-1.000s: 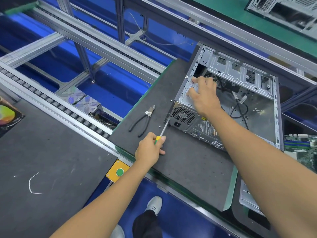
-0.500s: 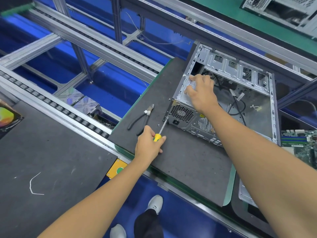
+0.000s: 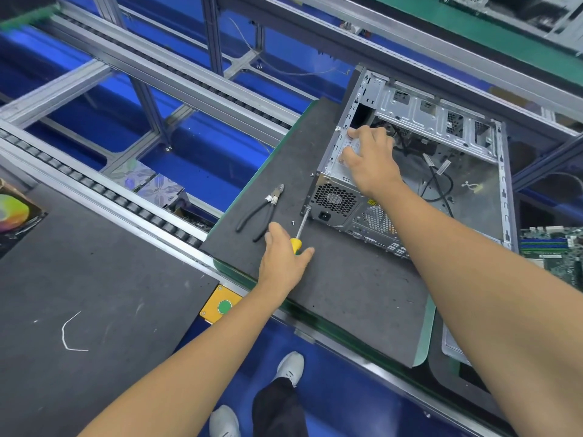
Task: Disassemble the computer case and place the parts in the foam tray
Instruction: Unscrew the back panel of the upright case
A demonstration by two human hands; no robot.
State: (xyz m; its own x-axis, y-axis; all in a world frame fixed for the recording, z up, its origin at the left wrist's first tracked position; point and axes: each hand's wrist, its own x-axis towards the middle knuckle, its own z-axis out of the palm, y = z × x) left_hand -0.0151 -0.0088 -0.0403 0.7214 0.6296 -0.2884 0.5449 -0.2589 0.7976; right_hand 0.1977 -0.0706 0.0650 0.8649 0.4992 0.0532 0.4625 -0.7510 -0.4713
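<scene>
Left hand (image 3: 285, 257) closed around the yellow-handled screwdriver (image 3: 299, 231), your fingers wrapped on the grip and the steel shaft angled up so its tip meets the rear corner of the open grey sheet-metal computer case (image 3: 441, 171), which lies on its side on the dark grey foam mat (image 3: 347, 294). Over the last second your left hand has shifted slightly on the handle while the tip stayed at that same corner; likely you are turning out a power-supply screw, so the unit is not free yet. One small loose screw (image 3: 293, 221) lies on the mat just beside the shaft. Right hand (image 3: 369, 162) rests inside the case, fingers spread and pressed flat on the silver boxy power supply (image 3: 339, 197); it grips nothing, only steadies, as before. Black-handled pliers (image 3: 260, 208) lie untouched near your left hand. A green circuit board (image 3: 555, 250) sits at the right edge. Which surface is the foam tray you cannot tell.
</scene>
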